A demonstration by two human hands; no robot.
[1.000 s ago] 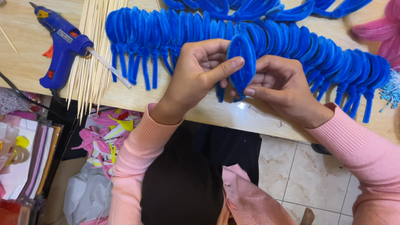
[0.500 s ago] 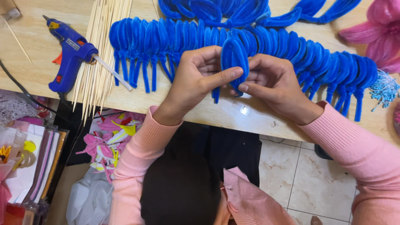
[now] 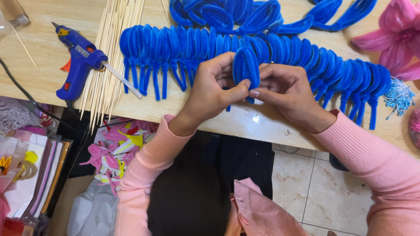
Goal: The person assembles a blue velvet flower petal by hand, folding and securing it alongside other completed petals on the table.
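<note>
Blue pipe-cleaner petal loop [image 3: 246, 67], one piece, held upright at centre frame just above the tabletop [image 3: 39, 65] edge. Left hand [image 3: 214, 89]: thumb and forefinger pressed together on the loop's lower end, pinching it. Right hand [image 3: 284, 91]: fingers [image 3: 258, 93] meet the same lower end from the other side, thumb and forefinger closed on it. Both hands touch at the pinch point.

Behind the hands: one long row of finished blue loops [image 3: 175, 50] lying side by side across the tabletop, too many and too overlapped to count exactly. Second heap of blue loops [image 3: 245, 15] at upper centre.

Upper left: one blue glue gun [image 3: 78, 65], lying on its side, nozzle against one bundle of bamboo skewers [image 3: 109, 52]. Upper right: one pink petal flower [image 3: 400, 35]; one cluster of light-blue stamens [image 3: 398, 96] just below it.
</note>
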